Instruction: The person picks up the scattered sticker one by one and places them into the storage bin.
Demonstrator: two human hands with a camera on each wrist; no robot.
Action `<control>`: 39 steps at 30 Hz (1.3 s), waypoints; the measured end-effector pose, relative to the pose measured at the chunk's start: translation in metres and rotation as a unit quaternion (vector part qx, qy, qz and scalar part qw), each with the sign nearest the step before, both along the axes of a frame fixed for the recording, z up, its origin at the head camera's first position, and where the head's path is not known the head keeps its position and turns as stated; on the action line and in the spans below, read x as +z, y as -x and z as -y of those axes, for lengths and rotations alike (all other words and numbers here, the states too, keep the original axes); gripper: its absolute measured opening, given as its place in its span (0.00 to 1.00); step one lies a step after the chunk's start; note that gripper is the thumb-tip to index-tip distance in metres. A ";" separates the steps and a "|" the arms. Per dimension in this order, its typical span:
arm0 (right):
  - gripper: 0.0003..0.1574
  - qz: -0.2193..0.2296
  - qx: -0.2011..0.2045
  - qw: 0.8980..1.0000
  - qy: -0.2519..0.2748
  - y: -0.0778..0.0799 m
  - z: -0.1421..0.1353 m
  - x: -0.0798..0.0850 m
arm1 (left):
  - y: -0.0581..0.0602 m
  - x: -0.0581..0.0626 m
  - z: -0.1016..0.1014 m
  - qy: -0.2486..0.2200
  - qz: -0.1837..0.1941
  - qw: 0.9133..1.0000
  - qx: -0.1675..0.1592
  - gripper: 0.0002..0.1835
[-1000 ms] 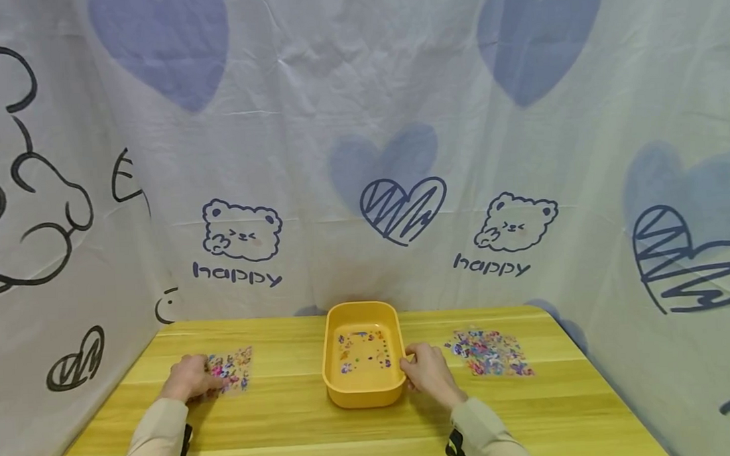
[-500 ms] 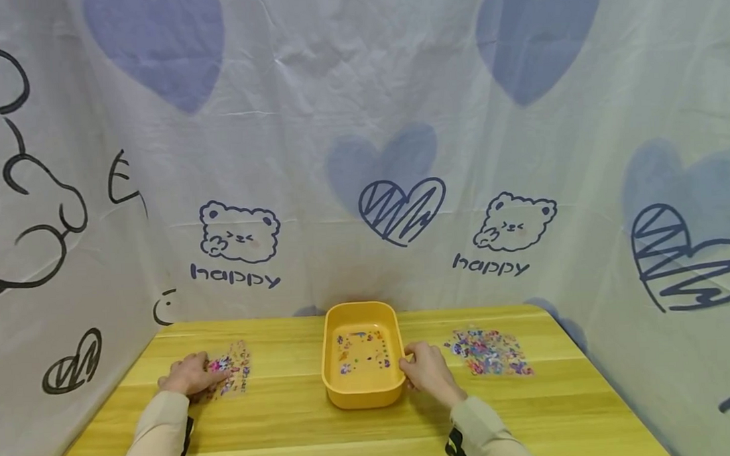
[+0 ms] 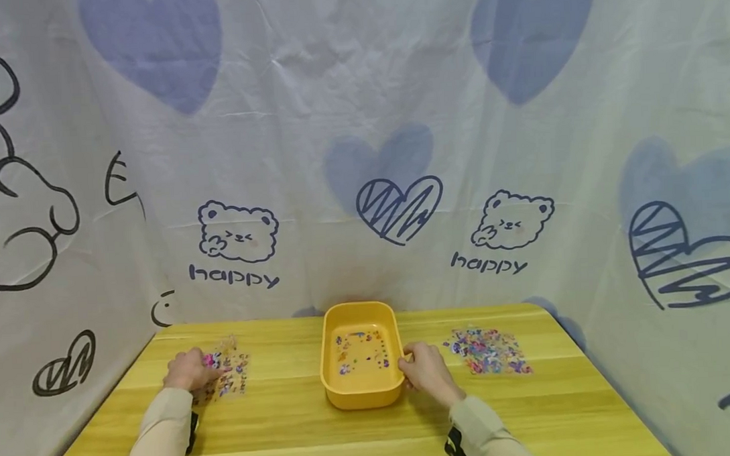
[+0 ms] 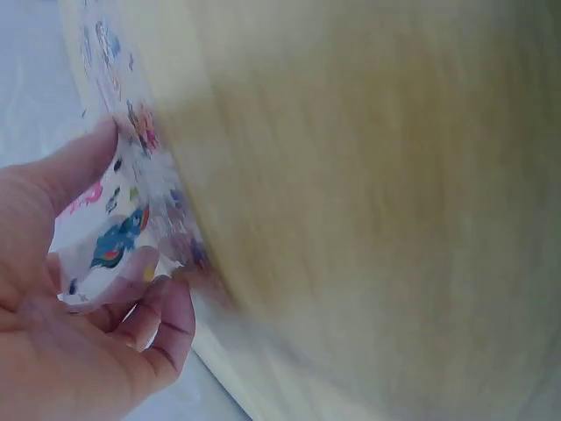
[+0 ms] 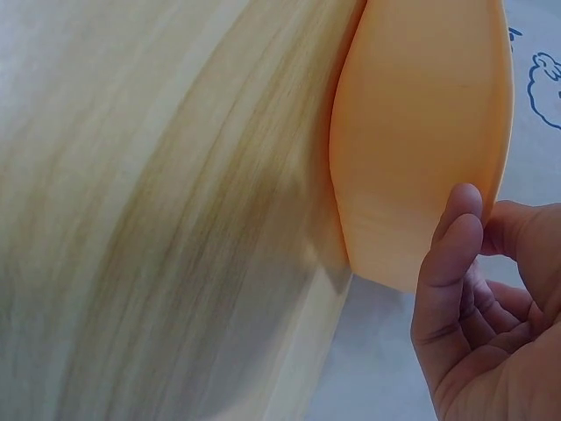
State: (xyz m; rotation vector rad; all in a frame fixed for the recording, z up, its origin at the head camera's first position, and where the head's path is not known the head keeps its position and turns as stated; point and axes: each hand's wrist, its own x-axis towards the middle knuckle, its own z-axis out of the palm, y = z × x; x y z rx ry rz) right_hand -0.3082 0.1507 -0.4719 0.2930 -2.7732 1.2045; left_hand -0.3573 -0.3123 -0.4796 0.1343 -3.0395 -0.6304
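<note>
At the left of the table, my left hand [image 3: 190, 370] holds a clear sticker sheet [image 4: 114, 241] printed with small colourful figures. In the left wrist view, its thumb lies on one side of the sheet and curled fingers on the other. Other printed film [image 3: 234, 380] lies beside and under that hand, and I cannot tell how many sheets there are. My right hand [image 3: 429, 373] pinches the right rim of a yellow plastic bin [image 3: 363, 399]. The right wrist view shows the thumb and fingers [image 5: 456, 254] on either side of the bin's edge.
Small colourful stickers or prints show on the bin's floor [image 3: 364, 381]. A patch of densely printed sticker sheets [image 3: 493, 351] lies on the wooden table [image 3: 300, 431], right of my right hand. A white printed curtain [image 3: 318, 256] closes off the back and sides.
The film by my left hand has shifted, with its printed parts spreading differently over the table. My left hand moved slightly. The right hand keeps its grip on the bin.
</note>
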 end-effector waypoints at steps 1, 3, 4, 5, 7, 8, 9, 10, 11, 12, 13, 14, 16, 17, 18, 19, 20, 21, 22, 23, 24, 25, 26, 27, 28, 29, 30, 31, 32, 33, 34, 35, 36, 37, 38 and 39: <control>0.13 -0.001 0.000 1.000 0.000 0.000 0.000 0.000 | 0.000 0.000 0.001 0.000 -0.008 1.000 -0.001 0.26; 0.14 0.000 0.000 1.000 0.000 0.001 0.000 0.000 | 0.000 -0.001 0.001 -0.004 -0.020 1.000 0.000 0.25; 0.15 0.000 0.002 1.000 0.001 0.000 0.000 0.000 | 0.000 0.000 0.001 -0.005 -0.026 1.000 -0.001 0.25; 0.16 0.001 0.003 1.000 0.001 0.000 0.000 0.000 | 0.000 0.000 0.001 -0.008 -0.029 1.000 -0.001 0.25; 0.16 0.001 0.003 1.000 0.000 0.000 0.000 -0.001 | -0.001 0.001 -0.001 -0.022 -0.033 0.999 0.003 0.25; 0.15 0.000 0.003 1.000 0.000 0.000 -0.001 -0.001 | -0.001 0.002 -0.002 -0.031 -0.034 0.999 0.005 0.27; 0.15 -0.001 0.002 1.000 0.000 -0.001 -0.001 0.000 | 0.000 0.002 -0.003 -0.040 -0.034 0.999 0.006 0.28; 0.14 -0.002 0.002 1.000 0.001 -0.001 -0.001 0.000 | 0.000 0.003 -0.004 -0.049 -0.037 0.998 0.008 0.31; 0.14 -0.001 0.001 1.000 0.000 -0.002 -0.002 0.000 | 0.001 0.004 -0.005 -0.055 -0.038 0.998 0.011 0.34; 0.13 0.000 -0.001 1.000 0.001 -0.002 -0.002 0.001 | 0.002 0.004 -0.006 -0.062 -0.041 0.997 0.012 0.37; 0.12 0.001 -0.003 1.000 0.002 -0.002 -0.002 0.001 | 0.003 0.005 -0.007 -0.066 -0.045 0.997 0.013 0.40; 0.12 0.002 -0.005 1.000 0.003 -0.002 -0.003 0.002 | 0.003 0.006 -0.009 -0.074 -0.046 0.996 0.013 0.42; 0.12 0.003 -0.007 1.000 0.005 -0.003 -0.003 0.003 | 0.005 0.007 -0.010 -0.086 -0.051 0.995 0.014 0.46; 0.12 0.002 -0.008 1.000 0.004 -0.003 -0.003 0.003 | 0.005 0.007 -0.011 -0.093 -0.051 0.994 0.014 0.47; 0.12 0.002 -0.009 1.000 0.004 -0.003 -0.003 0.003 | 0.005 0.008 -0.011 -0.099 -0.053 0.994 0.012 0.48; 0.13 0.002 -0.009 1.000 0.003 -0.002 -0.003 0.004 | 0.005 0.008 -0.011 -0.102 -0.052 0.993 0.011 0.49; 0.14 0.000 -0.009 1.000 0.001 -0.002 -0.003 0.004 | 0.004 0.008 -0.011 -0.106 -0.052 0.993 0.008 0.48; 0.15 0.000 -0.008 1.000 0.000 -0.001 -0.002 0.004 | 0.002 0.008 -0.011 -0.109 -0.055 0.993 0.006 0.48; 0.16 -0.001 -0.008 1.000 -0.002 -0.001 -0.002 0.003 | 0.001 0.008 -0.011 -0.111 -0.058 0.992 0.002 0.48; 0.17 0.001 -0.009 1.000 -0.003 0.000 -0.001 0.003 | -0.001 0.008 -0.010 -0.113 -0.061 0.992 -0.003 0.46; 0.17 0.004 -0.008 1.000 0.000 0.001 -0.001 0.003 | -0.004 0.008 -0.010 -0.115 -0.063 0.991 -0.010 0.45; 0.17 0.005 -0.006 1.000 0.001 0.001 0.000 0.002 | -0.006 0.007 -0.009 -0.115 -0.066 0.991 -0.014 0.43; 0.17 0.006 -0.006 1.000 0.002 0.001 0.001 0.001 | -0.008 0.007 -0.009 -0.117 -0.069 0.991 -0.019 0.42; 0.17 0.008 -0.005 1.000 0.004 0.001 0.002 0.001 | -0.010 0.006 -0.009 -0.119 -0.071 0.990 -0.021 0.40; 0.17 0.010 -0.005 1.000 0.004 0.001 0.003 0.001 | -0.012 0.005 -0.009 -0.122 -0.075 0.989 -0.024 0.39; 0.17 0.009 -0.005 1.000 0.004 0.001 0.003 0.001 | -0.013 0.004 -0.009 -0.124 -0.079 0.989 -0.026 0.37; 0.17 0.009 -0.005 1.000 0.004 0.000 0.004 0.001 | -0.014 0.003 -0.010 -0.126 -0.082 0.988 -0.026 0.36; 0.17 0.007 -0.006 1.000 0.001 0.000 0.005 0.001 | -0.014 0.002 -0.011 -0.128 -0.086 0.988 -0.026 0.36; 0.17 0.006 -0.007 1.000 0.000 0.000 0.005 0.001 | -0.014 0.001 -0.012 -0.130 -0.090 0.987 -0.026 0.35; 0.17 0.006 -0.008 1.000 -0.001 -0.001 0.005 0.002 | -0.014 0.001 -0.013 -0.132 -0.096 0.986 -0.026 0.35; 0.17 0.007 -0.010 1.000 -0.001 -0.001 0.005 0.003 | -0.014 0.001 -0.015 -0.134 -0.102 0.985 -0.027 0.35; 0.17 0.007 -0.010 1.000 -0.001 -0.001 0.005 0.004 | -0.013 0.001 -0.016 -0.134 -0.106 0.985 -0.025 0.35; 0.17 0.008 -0.011 1.000 0.000 -0.002 0.004 0.004 | -0.012 0.002 -0.017 -0.136 -0.110 0.984 -0.023 0.36; 0.17 0.009 -0.010 1.000 0.000 -0.002 0.004 0.005 | -0.011 0.002 -0.019 -0.138 -0.115 0.984 -0.021 0.38; 0.17 0.009 -0.010 1.000 0.000 -0.002 0.003 0.005 | -0.011 0.003 -0.020 -0.138 -0.122 0.983 -0.019 0.40; 0.17 0.009 -0.011 1.000 0.000 -0.002 0.003 0.006 | -0.010 0.004 -0.021 -0.141 -0.127 0.982 -0.016 0.43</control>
